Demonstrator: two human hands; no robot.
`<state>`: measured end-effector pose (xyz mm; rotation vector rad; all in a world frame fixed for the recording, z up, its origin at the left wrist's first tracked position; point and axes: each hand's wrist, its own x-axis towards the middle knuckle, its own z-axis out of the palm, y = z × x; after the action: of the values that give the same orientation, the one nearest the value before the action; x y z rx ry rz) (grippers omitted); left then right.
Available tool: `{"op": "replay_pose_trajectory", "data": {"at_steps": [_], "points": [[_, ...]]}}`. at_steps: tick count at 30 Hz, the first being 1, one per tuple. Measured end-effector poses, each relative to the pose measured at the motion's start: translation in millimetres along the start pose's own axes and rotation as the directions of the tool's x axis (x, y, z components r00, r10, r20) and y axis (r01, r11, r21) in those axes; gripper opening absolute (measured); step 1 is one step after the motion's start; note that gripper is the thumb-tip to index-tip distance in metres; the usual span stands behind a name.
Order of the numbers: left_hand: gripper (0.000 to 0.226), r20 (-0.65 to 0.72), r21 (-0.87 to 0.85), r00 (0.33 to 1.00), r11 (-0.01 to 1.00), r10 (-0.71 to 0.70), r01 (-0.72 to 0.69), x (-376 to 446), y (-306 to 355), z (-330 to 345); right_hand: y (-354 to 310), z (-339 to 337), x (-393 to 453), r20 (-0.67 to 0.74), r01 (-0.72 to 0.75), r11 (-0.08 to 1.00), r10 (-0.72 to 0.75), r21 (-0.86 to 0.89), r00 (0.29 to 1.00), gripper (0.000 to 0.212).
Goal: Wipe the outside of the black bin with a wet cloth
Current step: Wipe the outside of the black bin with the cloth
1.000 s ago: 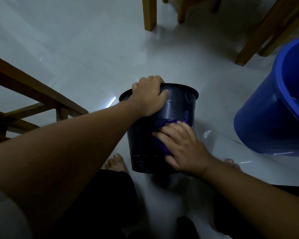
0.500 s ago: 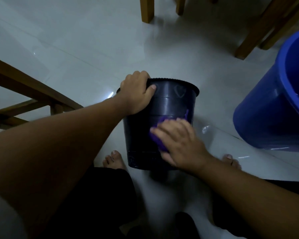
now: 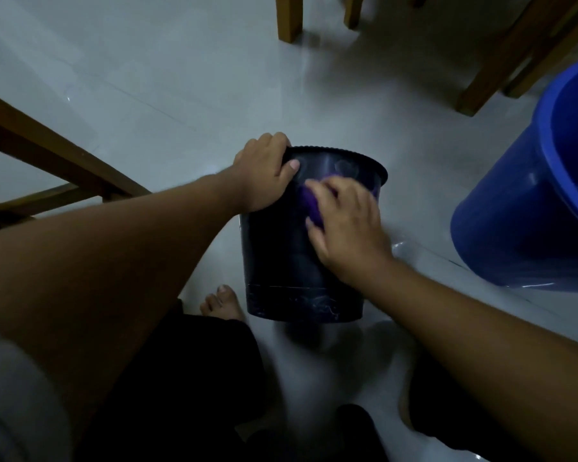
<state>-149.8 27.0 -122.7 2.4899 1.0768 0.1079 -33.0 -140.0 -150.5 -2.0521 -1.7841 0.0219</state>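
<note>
The black bin [image 3: 301, 248] stands upright on the tiled floor [image 3: 181, 95], just left of the blue bucket [image 3: 528, 201]. Keep your left hand [image 3: 264, 175] clamped on its rim while your right hand [image 3: 346, 225], fingers spread, presses the purple cloth [image 3: 311, 201] flat; overlap strokes downward to the scuffed base.
</note>
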Motion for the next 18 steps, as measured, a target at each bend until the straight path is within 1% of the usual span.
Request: {"op": "replay_pose_trajectory", "data": {"at_steps": [1,2,3,4,6,7,8,10,12,13,14,15,17,18], "points": [[0.038,-0.003,0.001,1.000,1.000,0.000,0.000,0.2,1.1,0.0,0.3,-2.7,6.7,-0.006,-0.052,0.998,0.052,0.027,0.999,0.060],[0.035,-0.016,0.000,1.000,1.000,0.007,-0.007,-0.6,3.4,-0.9,0.7,-4.0,7.7,-0.004,-0.062,0.997,0.062,0.048,0.998,0.060],[0.033,-0.035,-0.011,0.999,1.000,0.025,-0.025,-1.8,6.2,-1.5,0.8,-4.8,4.0,0.003,-0.041,0.997,0.041,0.063,0.999,0.060],[0.034,-0.057,-0.025,0.996,0.998,0.062,-0.063,-2.5,10.1,-1.9,0.3,-5.1,-3.0,0.020,-0.004,0.997,0.003,0.076,1.000,0.062],[0.045,-0.071,-0.037,0.992,0.993,0.108,-0.111,-2.5,22.9,-2.6,-1.8,-1.7,-24.5,0.066,0.105,0.991,-0.111,0.085,0.992,0.067],[0.045,-0.069,-0.013,0.994,0.996,0.087,-0.088,-1.9,30.2,-1.1,-2.6,1.8,-37.6,0.090,0.172,0.982,-0.178,0.075,0.980,0.070],[0.039,-0.077,0.022,0.996,0.999,0.047,-0.045,0.1,36.4,1.2,-3.0,4.6,-50.0,0.109,0.237,0.969,-0.243,0.067,0.964,0.072],[0.035,-0.094,0.074,0.995,0.997,-0.028,0.035,4.2,44.8,4.0,1.4,6.0,-67.5,0.123,0.345,0.936,-0.352,0.072,0.928,0.073],[0.033,-0.097,0.084,0.995,0.995,-0.038,0.046,6.5,42.7,2.9,7.1,2.7,-70.0,0.120,0.416,0.907,-0.422,0.068,0.899,0.072],[0.031,-0.089,0.065,0.995,0.997,-0.038,0.044,8.1,38.3,1.3,8.6,0.2,-65.3,0.117,0.428,0.902,-0.432,0.062,0.894,0.070],[0.029,-0.075,0.034,0.997,0.999,-0.035,0.037,9.4,33.0,-0.3,9.3,-2.2,-58.3,0.107,0.412,0.910,-0.415,0.052,0.903,0.068],[0.028,-0.053,-0.021,0.998,0.999,-0.031,0.030,10.1,28.6,-1.7,9.4,-4.5,-51.3,0.081,0.362,0.931,-0.365,0.054,0.927,0.066],[0.027,-0.024,-0.163,1.000,0.987,-0.019,0.015,8.3,25.8,-0.6,9.7,-8.6,-46.4,0.012,0.215,0.975,-0.216,0.065,0.976,0.061],[0.027,-0.016,-0.200,1.000,0.980,-0.015,0.011,6.8,27.1,2.4,10.4,-9.5,-49.2,-0.014,0.179,0.983,-0.179,0.050,0.984,0.060]]}}
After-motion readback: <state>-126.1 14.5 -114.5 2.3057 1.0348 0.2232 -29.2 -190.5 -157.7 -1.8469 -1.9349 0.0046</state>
